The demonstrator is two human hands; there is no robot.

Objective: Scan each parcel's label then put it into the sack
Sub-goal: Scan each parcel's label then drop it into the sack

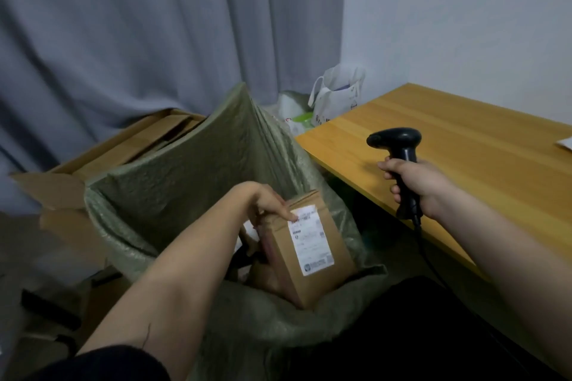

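A brown cardboard parcel (312, 250) with a white label (310, 238) facing up sits tilted in the mouth of the green woven sack (192, 170). My left hand (266, 201) reaches down into the sack and grips the parcel's upper left edge, thumb on the label's corner. Other parcels lie dimly below it inside the sack. My right hand (414, 182) grips the handle of a black barcode scanner (399, 148) above the wooden table's edge, its head pointing left and its cable hanging down.
The wooden table (464, 145) stands to the right, a white item at its far right edge. Open cardboard boxes (102, 158) sit left of and behind the sack. A white carrier bag (337, 96) stands by the grey curtain (139, 25).
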